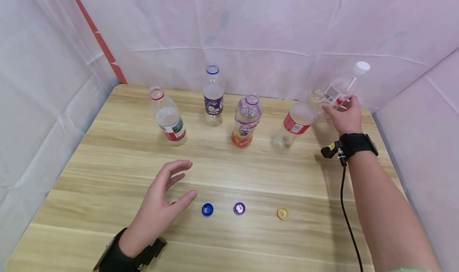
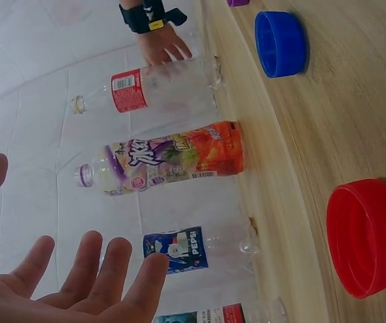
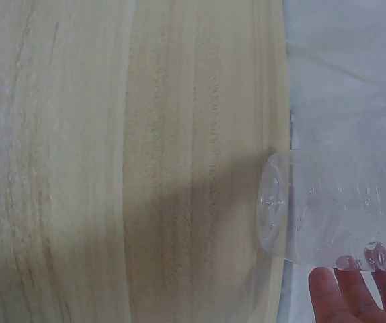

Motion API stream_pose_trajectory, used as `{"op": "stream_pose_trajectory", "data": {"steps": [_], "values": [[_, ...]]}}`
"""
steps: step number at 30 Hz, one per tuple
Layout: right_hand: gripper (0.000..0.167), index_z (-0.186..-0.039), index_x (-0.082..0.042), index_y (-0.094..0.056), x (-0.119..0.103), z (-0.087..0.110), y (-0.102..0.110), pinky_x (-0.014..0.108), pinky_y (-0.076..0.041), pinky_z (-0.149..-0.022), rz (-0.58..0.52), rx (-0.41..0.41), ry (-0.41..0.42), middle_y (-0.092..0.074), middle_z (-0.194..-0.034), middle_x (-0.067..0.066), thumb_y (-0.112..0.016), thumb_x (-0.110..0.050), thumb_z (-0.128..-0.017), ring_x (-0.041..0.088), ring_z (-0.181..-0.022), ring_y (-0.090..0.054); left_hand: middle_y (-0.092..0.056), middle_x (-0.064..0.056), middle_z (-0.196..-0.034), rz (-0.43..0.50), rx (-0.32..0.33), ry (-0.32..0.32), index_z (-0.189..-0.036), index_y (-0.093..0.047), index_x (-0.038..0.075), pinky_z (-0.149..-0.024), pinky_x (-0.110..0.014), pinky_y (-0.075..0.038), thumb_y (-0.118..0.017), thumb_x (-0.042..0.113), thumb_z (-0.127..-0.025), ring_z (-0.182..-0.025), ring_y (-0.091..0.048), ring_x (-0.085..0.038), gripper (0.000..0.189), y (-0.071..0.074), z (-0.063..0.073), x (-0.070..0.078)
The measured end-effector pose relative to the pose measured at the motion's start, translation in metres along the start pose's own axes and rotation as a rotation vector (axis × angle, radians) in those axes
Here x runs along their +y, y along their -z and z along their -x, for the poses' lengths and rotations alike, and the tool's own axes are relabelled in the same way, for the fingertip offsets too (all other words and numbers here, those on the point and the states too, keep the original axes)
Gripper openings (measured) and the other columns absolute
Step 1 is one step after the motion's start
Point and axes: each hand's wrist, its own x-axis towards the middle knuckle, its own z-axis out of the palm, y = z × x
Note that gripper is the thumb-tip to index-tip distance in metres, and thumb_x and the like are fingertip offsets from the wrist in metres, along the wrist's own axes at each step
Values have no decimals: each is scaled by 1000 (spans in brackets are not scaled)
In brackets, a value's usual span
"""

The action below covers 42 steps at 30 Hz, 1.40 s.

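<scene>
At the back right, my right hand (image 1: 347, 116) grips a clear plastic bottle (image 1: 337, 89) topped by a white cap (image 1: 361, 68). In the right wrist view its fingertips (image 3: 327, 286) press the transparent side of that bottle, near the base. My left hand (image 1: 159, 206) hovers over the front left of the table, fingers spread and holding nothing. Under it lies a red cap (image 2: 368, 239), mostly hidden in the head view. A blue cap (image 1: 207, 209) lies just right of the left thumb, followed by a purple cap (image 1: 239, 208) and a yellow cap (image 1: 282, 213).
Several uncapped bottles stand along the back of the wooden table (image 1: 229, 244): one with a red neck ring (image 1: 168, 120), a Pepsi bottle (image 1: 213, 100), a purple-labelled bottle (image 1: 246, 122) and a red-labelled bottle (image 1: 295, 122) beside my right hand. White sheeting (image 1: 251, 20) hangs behind.
</scene>
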Motion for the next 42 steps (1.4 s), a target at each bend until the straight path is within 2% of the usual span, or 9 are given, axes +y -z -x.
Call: {"op": "stream_pose_trajectory", "data": {"steps": [6,10,14,20,24,31,38,42], "values": [[64,-147,-28,-44,-2,11,10,8,-49,-84,-22,-7,34,-52,-122,-18,-79,-29,-94,4,-108,-56,-55,3,-148,5,-8,-6,-149,-49,18,-116,-24,-45,-80,9,-92,-139,-51,-11,65,-1,-1,1],[61,-145,-27,-45,0,21,17,6,-49,-82,2,-38,78,-52,-119,-20,-78,-26,-94,2,-105,-57,-55,5,-147,4,-9,-9,-148,-49,19,-116,-24,-45,-81,9,-92,-139,-51,-11,65,-2,0,1],[66,-152,-28,-43,3,32,25,5,-49,-81,55,-78,116,-52,-126,-19,-77,-26,-95,2,-106,-57,-55,7,-147,1,-9,-12,-148,-49,20,-116,-25,-45,-82,12,-92,-139,-51,-11,65,-2,0,1],[74,-159,-34,-38,5,49,33,5,-48,-83,105,-127,152,-52,-145,-6,-77,-30,-96,11,-120,-55,-55,7,-147,-10,-6,-14,-148,-49,22,-116,-24,-45,-81,13,-93,-138,-52,-10,65,-2,1,0],[74,-159,-34,-38,5,61,35,6,-46,-84,134,-139,186,-51,-146,-6,-77,-29,-96,8,-121,-54,-55,7,-146,-10,-4,-8,-148,-49,21,-116,-23,-45,-81,11,-92,-138,-52,-10,65,-3,2,-1],[78,-161,-36,-35,5,83,44,4,-45,-88,97,-195,247,-45,-157,-4,-75,-17,-97,3,-124,-52,-56,6,-146,-4,-4,-2,-148,-49,23,-115,-22,-45,-81,12,-93,-138,-52,-10,64,-3,4,-2],[77,-161,-38,-34,9,112,56,4,-44,-90,144,-210,258,-48,-157,-6,-75,-20,-98,-1,-127,-51,-56,7,-146,-5,-5,-1,-148,-49,21,-116,-22,-45,-81,13,-93,-138,-52,-10,65,-3,5,1],[76,-161,-32,-38,10,128,60,5,-44,-91,130,-227,283,-51,-152,-7,-75,-13,-97,-2,-124,-53,-56,6,-146,-14,-6,8,-148,-49,19,-116,-22,-45,-81,15,-93,-137,-52,-10,64,-2,5,1]]}}
